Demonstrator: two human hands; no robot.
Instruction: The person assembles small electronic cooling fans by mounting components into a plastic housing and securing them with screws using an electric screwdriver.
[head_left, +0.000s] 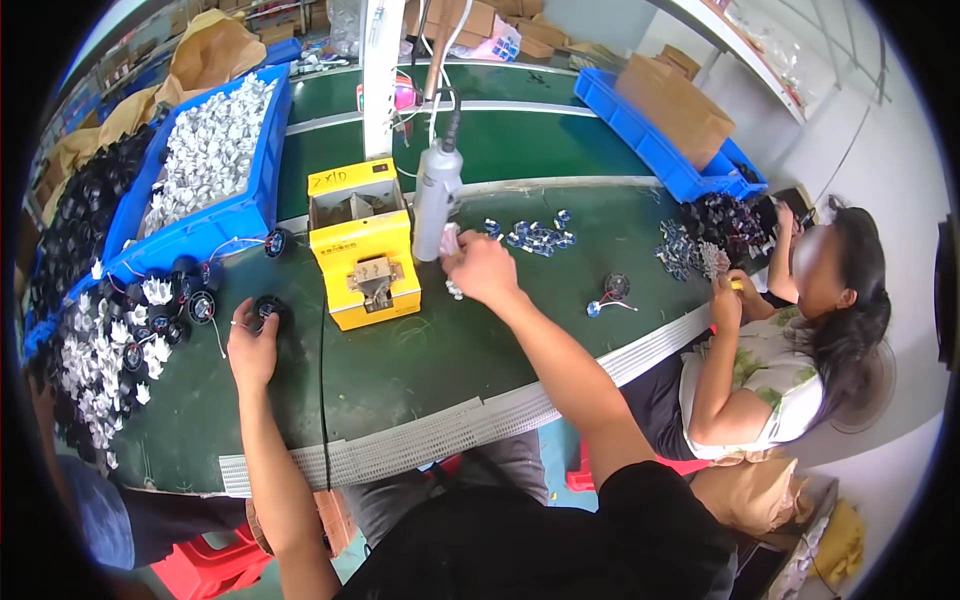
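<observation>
My left hand (252,350) is at the left of the bench, thumb and fingers closed at the edge of a black round motor-like part (268,307). A ring shows on one finger. A grey electric screwdriver (437,195) hangs upright from its cable. Right beside its lower end is my right hand (484,268), fingers curled; a pale pinkish bit (450,240) shows at them, and what they hold is hidden. Small whitish pieces (455,290) lie under that hand. Between my hands stands a yellow box-shaped screw feeder (365,250).
Left: a blue crate (278,150) of white parts, and piled white and black parts (100,360). Small blue circuit boards (540,236) lie beyond my right hand; a wired round part (617,288) is nearer the edge. Another person (770,370) works at right. A blue crate (640,130) stands behind.
</observation>
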